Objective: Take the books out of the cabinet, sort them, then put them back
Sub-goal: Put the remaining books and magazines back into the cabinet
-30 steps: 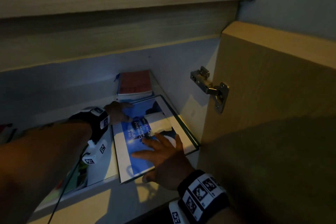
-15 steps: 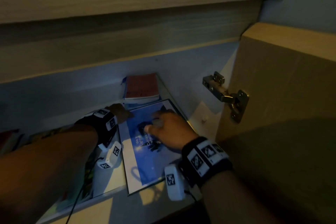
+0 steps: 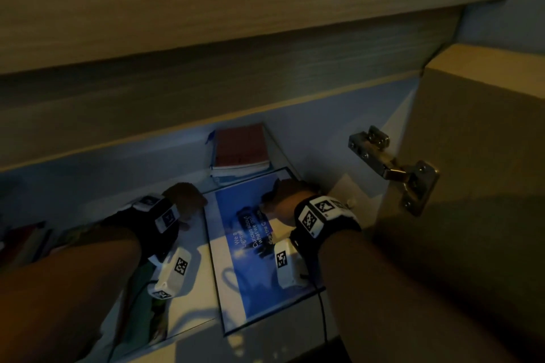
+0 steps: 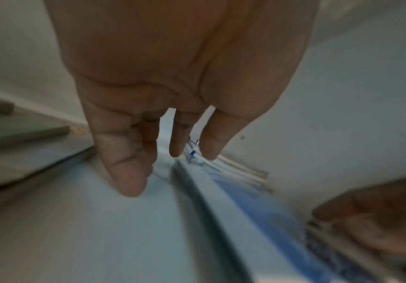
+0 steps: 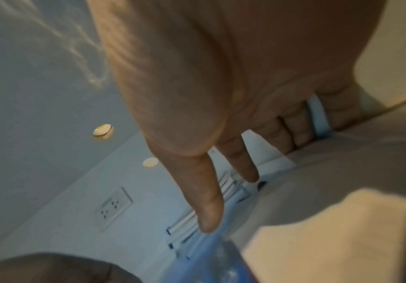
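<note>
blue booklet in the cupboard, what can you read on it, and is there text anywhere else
Blue booklet, white print running sideways:
"We a" (the rest is blurred)
"Light" (the rest is blurred)
"Curious about what we do?"
"scan the C" (the rest is hidden behind the right hand)
Red notebook: no readable text.
Wrist bands: black-and-white code squares only, no words.
</note>
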A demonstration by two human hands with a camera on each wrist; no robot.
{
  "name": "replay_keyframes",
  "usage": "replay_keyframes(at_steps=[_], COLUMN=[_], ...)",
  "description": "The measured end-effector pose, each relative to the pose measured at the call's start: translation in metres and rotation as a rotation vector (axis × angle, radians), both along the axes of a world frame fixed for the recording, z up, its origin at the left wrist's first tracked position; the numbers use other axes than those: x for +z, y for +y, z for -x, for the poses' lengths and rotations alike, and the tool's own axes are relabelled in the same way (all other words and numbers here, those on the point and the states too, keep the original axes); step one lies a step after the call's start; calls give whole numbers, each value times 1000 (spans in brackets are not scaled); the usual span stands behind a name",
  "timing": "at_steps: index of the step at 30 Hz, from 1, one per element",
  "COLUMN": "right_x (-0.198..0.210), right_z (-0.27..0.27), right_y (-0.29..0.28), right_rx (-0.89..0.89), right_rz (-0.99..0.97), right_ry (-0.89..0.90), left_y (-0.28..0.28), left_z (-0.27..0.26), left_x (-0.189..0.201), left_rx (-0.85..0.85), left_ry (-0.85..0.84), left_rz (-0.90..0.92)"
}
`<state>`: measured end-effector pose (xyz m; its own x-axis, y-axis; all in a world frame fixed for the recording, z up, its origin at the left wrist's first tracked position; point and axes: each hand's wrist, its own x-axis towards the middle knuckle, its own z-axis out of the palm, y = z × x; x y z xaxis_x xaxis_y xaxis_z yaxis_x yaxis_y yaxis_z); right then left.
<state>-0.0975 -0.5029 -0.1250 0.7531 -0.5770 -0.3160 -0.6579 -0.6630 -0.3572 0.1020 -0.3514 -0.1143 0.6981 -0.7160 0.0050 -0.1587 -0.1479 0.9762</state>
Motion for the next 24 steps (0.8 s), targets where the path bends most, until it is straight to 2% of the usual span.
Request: replay_keyframes(at_steps=[1, 2, 3, 4, 5, 6, 7, 8, 9, 11, 12, 14, 15, 17, 21, 24], right_x=[4, 5, 7, 7, 7, 6, 5, 5, 7, 10, 11, 17, 20, 23, 10, -3], right_z=[1, 3, 2, 2, 1, 0, -1, -1, -1, -2, -4, -13, -19, -35, -49, -48], right_y=[0, -1, -1, -2, -2, -3, -4, -5, -5, -5, -6, -5, -5, -11, -24, -30], right_rx=[-3, -10, -27, -41, -55, -71, -83, -90, -94, -110, -113, -82, -67, -35, -18, 21], right_rz=[-26, -58, -72, -77, -81, -87, -91, -103, -100, -85, -69, -33, -49, -88, 2, 106], right_ry=[-19, -61, -95, -115, -112, -118, -113, -127, -133, -151, -178, -201, -210, -240, -210, -153], left_y=[7, 9, 13, 14, 12, 15, 15, 16, 19, 15, 9, -5, -11, -25, -41, -44], left_z=[-5, -8, -10, -2, 9, 25, 35, 35, 35, 29, 25, 23, 21, 15, 7, -1], left_x=[-4, -13, -21, -23, -10, 2, 0, 3, 12, 27, 34, 47, 51, 51, 41, 32], left_rx=[-93, -392, -451, -347, -134, 25, 60, 41, 6, -89, -105, 1, 6, -94, -181, -156], left_ry=[-413, -665, -647, -281, -121, 42, 153, 212, 203, 20, -68, -48, -114, -270, -459, -451], left_rz=[-93, -117, -61, -64, -27, -210, -418, -534, -628, -766, -780, -659, -666, -731, -815, -836])
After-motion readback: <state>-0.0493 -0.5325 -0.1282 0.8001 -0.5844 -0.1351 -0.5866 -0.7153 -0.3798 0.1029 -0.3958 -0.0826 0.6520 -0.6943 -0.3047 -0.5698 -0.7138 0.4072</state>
